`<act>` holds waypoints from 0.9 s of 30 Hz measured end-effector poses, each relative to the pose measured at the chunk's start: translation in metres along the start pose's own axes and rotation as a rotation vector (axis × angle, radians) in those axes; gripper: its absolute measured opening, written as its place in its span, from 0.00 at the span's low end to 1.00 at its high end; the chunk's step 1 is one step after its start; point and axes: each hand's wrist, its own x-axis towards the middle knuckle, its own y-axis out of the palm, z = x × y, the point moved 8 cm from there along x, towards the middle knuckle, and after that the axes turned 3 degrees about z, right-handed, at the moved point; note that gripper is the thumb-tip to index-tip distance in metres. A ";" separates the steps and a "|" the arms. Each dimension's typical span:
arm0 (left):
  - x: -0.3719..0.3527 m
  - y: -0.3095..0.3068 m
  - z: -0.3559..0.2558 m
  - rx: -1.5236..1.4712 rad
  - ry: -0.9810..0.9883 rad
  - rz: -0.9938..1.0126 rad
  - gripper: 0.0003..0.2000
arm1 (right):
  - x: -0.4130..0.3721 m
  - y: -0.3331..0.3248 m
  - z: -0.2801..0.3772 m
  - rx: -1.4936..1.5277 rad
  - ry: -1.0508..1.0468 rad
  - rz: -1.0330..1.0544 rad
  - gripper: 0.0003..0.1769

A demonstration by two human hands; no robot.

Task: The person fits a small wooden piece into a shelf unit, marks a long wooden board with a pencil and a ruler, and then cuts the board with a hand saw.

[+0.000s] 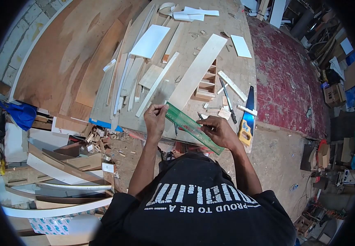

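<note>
A green translucent ruler [191,128] lies slantwise across the near end of a long pale board [198,69]. My left hand [156,119] pinches the ruler's upper left end. Over the ruler's right part is my right hand [218,130], its fingers closed around a thin dark pencil-like tool [200,116]. Right of the board stands a small wooden rack [207,85] with compartments, partly covered by the board. A handsaw [247,123] with a yellow handle rests at the table's right edge, near a dark-handled tool [231,112].
The worktable [185,39] carries wood strips [159,82], a white panel [150,41], a smaller white piece [241,46] and offcuts. Large plywood sheets [66,45] lie at left. Curved boards [62,170] are stacked at lower left. Red flooring [286,78] lies right of the table.
</note>
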 end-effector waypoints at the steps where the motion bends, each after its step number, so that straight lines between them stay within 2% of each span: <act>1: 0.000 0.000 -0.001 0.000 0.001 0.000 0.08 | 0.000 0.000 -0.001 0.000 -0.001 -0.001 0.16; 13: 0.001 0.000 0.004 -0.024 0.026 -0.008 0.11 | 0.002 -0.002 0.002 0.004 -0.012 0.016 0.15; 16: 0.000 -0.001 0.004 -0.020 0.006 -0.026 0.10 | 0.003 -0.005 0.007 -0.097 0.014 0.012 0.17; 18: -0.001 -0.001 0.003 -0.010 0.024 -0.039 0.09 | 0.002 -0.017 0.025 -0.233 -0.145 -0.216 0.16; 19: -0.001 0.000 0.002 -0.011 0.024 -0.038 0.09 | 0.003 -0.015 0.029 -0.234 -0.144 -0.217 0.16; 21: -0.001 -0.001 0.004 0.038 0.007 -0.046 0.08 | 0.007 -0.007 0.025 -0.326 0.019 -0.162 0.12; 22: -0.002 -0.001 0.005 0.037 0.005 -0.045 0.08 | 0.010 -0.005 0.031 -0.357 -0.008 -0.165 0.08; 27: -0.004 0.000 0.003 0.080 0.009 -0.061 0.08 | 0.022 0.011 0.028 -0.373 -0.095 -0.201 0.08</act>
